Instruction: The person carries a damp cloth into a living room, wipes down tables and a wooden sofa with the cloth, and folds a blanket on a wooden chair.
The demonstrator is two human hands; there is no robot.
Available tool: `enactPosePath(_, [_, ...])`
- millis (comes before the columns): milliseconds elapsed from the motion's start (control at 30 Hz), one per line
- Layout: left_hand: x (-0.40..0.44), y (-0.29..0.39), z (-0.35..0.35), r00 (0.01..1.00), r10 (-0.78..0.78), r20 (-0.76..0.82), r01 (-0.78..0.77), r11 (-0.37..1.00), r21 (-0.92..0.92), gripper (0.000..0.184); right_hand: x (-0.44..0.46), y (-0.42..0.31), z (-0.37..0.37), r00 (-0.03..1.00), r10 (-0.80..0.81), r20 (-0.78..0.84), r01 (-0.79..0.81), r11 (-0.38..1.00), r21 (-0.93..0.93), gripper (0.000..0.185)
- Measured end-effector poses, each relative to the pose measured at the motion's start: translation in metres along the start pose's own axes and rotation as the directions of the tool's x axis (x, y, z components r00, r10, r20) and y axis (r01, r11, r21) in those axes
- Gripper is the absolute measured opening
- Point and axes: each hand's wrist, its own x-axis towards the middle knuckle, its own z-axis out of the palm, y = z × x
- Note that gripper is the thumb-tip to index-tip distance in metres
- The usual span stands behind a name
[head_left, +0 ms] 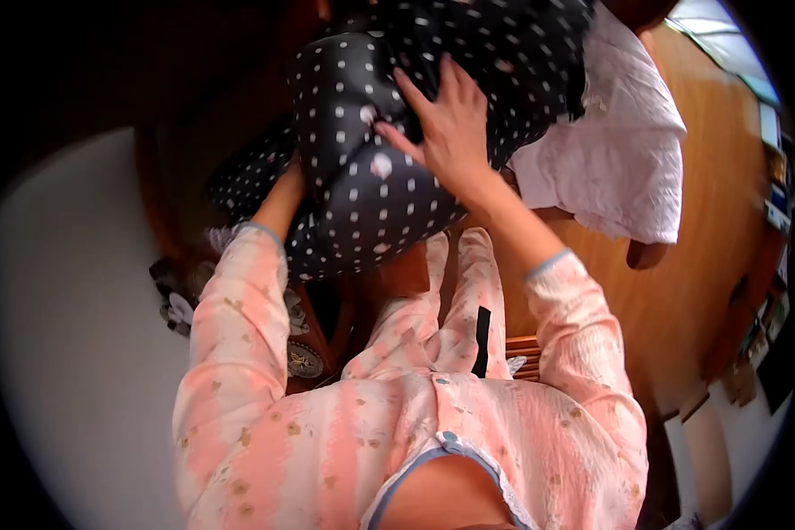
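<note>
A large black fabric bundle (371,177) with white dots and a few pinkish-white spots fills the upper middle of the head view. My right hand (446,128) lies on top of it with the fingers spread, pressing on the cloth. The left forearm runs in under the bundle's left side, and the fabric hides my left hand. More of the same dotted cloth (252,177) hangs at the left of that forearm. Right of the bundle, a pale pinkish-white quilted cloth (623,159) drapes down over something wooden.
Wooden floor (707,168) stretches along the right. A white wall (71,327) stands at the left, with small items near its edge. Shelves with assorted objects line the far right. A wooden end (647,254) sticks out below the pale cloth.
</note>
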Motion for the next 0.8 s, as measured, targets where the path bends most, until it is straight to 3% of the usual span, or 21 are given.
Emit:
enactPosePath(33, [-0.001,0.001,-0.004,0.999,-0.037,-0.015,0.037,0.999,-0.037,0.049,0.014,0.005,0.02,0.999,-0.052,-0.012,0.051,0.995,-0.082,0.056])
enactPosePath(100, [0.001,-0.004,-0.006,0.986,-0.149,-0.069,0.139,0.981,-0.133,0.047,0.036,0.013,0.055,0.982,-0.005,0.19,0.045,0.977,-0.209,0.056])
enactPosePath(167, [-0.005,-0.001,-0.019,0.93,-0.307,-0.202,0.243,0.927,-0.287,0.045,0.042,0.03,0.058,0.956,0.016,0.292,0.064,0.963,-0.262,0.055])
enactPosePath(233, [-0.041,0.013,-0.065,0.742,-0.423,-0.521,0.238,0.892,-0.385,0.042,0.038,0.044,0.051,0.92,0.109,0.376,0.004,0.958,-0.286,0.055])
enactPosePath(300, [-0.104,0.035,-0.133,0.587,-0.43,-0.686,0.17,0.894,-0.414,0.035,0.036,0.052,0.067,0.897,0.155,0.413,-0.008,0.942,-0.336,0.054])
enactPosePath(333, [-0.135,0.06,-0.136,0.585,-0.504,-0.636,0.103,0.824,-0.557,0.022,0.036,0.063,0.071,0.887,0.161,0.434,-0.003,0.939,-0.343,0.054])
enactPosePath(367, [-0.176,0.087,-0.125,0.659,-0.527,-0.537,-0.024,0.699,-0.715,0.009,0.036,0.066,0.071,0.88,0.168,0.444,0.0,0.935,-0.355,0.053])
enactPosePath(400, [-0.218,0.124,-0.101,0.733,-0.637,-0.238,-0.055,0.292,-0.955,0.004,0.038,0.059,0.07,0.869,0.181,0.46,0.018,0.918,-0.396,0.052])
enactPosePath(433, [-0.25,0.15,-0.078,0.836,-0.549,-0.02,0.054,0.119,-0.991,0.009,0.037,0.06,0.074,0.876,0.17,0.452,0.029,0.916,-0.4,0.052])
enactPosePath(500, [-0.29,0.186,0.008,0.875,-0.215,0.434,0.302,-0.459,-0.836,0.021,0.037,0.069,0.085,0.893,0.134,0.43,0.029,0.935,-0.354,0.056])
enactPosePath(533, [-0.288,0.183,0.035,0.882,-0.209,0.422,0.291,-0.463,-0.837,0.021,0.037,0.066,0.086,0.891,0.143,0.431,0.019,0.936,-0.352,0.057])
enactPosePath(567, [-0.279,0.174,0.056,0.808,-0.296,0.509,0.086,-0.796,-0.599,0.034,0.036,0.067,0.091,0.886,0.157,0.436,0.014,0.932,-0.363,0.057])
enactPosePath(600, [-0.268,0.165,0.08,0.717,-0.315,0.622,-0.184,-0.946,-0.267,0.048,0.034,0.069,0.092,0.866,0.164,0.473,-0.007,0.949,-0.316,0.057])
enactPosePath(633, [-0.257,0.145,0.113,0.786,-0.364,0.5,-0.329,-0.931,-0.159,0.057,0.032,0.071,0.094,0.842,0.171,0.512,-0.031,0.962,-0.271,0.057])
enactPosePath(667, [-0.237,0.128,0.119,0.748,-0.493,0.443,-0.447,-0.869,-0.213,0.055,0.037,0.075,0.097,0.781,0.222,0.584,-0.083,0.963,-0.255,0.06])
enactPosePath(700, [-0.216,0.111,0.111,0.758,-0.538,0.369,-0.496,-0.842,-0.211,0.056,0.047,0.087,0.106,0.785,0.238,0.573,-0.09,0.957,-0.274,0.06])
enactPosePath(733, [-0.199,0.098,0.104,0.76,-0.578,0.297,-0.542,-0.816,-0.2,0.057,0.054,0.104,0.119,0.715,0.192,0.672,-0.122,0.981,-0.15,0.062])
enactPosePath(767, [-0.189,0.088,0.11,0.772,-0.556,0.309,-0.522,-0.831,-0.19,0.057,0.055,0.117,0.128,0.631,0.135,0.764,-0.176,0.984,-0.028,0.065])
enactPosePath(800, [-0.184,0.078,0.113,0.747,-0.596,0.296,-0.569,-0.802,-0.181,0.064,0.054,0.12,0.13,0.624,0.158,0.765,-0.222,0.975,-0.02,0.066])
